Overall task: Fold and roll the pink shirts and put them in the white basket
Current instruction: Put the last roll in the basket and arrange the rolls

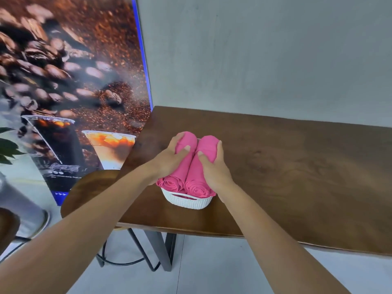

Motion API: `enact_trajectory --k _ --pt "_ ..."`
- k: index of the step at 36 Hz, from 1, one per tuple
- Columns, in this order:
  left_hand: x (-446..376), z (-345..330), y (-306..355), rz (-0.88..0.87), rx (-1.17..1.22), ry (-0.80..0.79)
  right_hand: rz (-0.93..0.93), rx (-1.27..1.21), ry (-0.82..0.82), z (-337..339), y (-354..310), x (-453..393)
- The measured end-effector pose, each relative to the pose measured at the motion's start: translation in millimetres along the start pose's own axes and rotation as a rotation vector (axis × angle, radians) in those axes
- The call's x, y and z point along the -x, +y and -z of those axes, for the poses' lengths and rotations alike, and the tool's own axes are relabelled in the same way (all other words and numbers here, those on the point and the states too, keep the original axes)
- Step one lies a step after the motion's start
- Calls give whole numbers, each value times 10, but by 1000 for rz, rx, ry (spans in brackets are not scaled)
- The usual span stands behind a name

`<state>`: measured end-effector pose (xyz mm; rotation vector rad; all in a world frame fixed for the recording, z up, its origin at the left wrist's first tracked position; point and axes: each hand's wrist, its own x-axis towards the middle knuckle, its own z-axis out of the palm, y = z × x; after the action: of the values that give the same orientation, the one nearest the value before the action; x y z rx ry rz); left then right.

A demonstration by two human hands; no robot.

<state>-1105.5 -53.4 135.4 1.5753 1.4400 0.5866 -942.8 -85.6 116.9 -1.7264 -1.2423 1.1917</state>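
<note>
Head view: hands at work over a brown wooden worktop (297, 166) set against a grey wall (254, 49).
Shirts: two pink rolls lie side by side, touching, in the basket, their spiral ends facing the worktop's near edge; left roll (184, 158), right roll (203, 166).
Basket: white basket (186, 201) stands near the worktop's left end, close to its near edge; both rolls overhang its rim.
Left hand: left hand (169, 160) curls over the left roll, thumb on top, fingers round its outer side.
Right hand: right hand (214, 164) wraps the right roll likewise, thumb pressed into the cloth.
Surroundings: coffee-bean poster (63, 81) stands beyond the worktop's left end; a round stool (89, 187) sits beside that end.
</note>
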Motion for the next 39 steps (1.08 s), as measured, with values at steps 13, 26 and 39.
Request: enact_trajectory --k 13,26,39 --pt "-361 -50 -226 43 -284 186 57 106 -93 33 50 -369" --pt "-1232 432 -347 102 -293 273 96 142 -192 -224 -434 -1336" --pt "-2360 1139 -352 139 -286 288 92 202 -193 -611 -1023 -2563"
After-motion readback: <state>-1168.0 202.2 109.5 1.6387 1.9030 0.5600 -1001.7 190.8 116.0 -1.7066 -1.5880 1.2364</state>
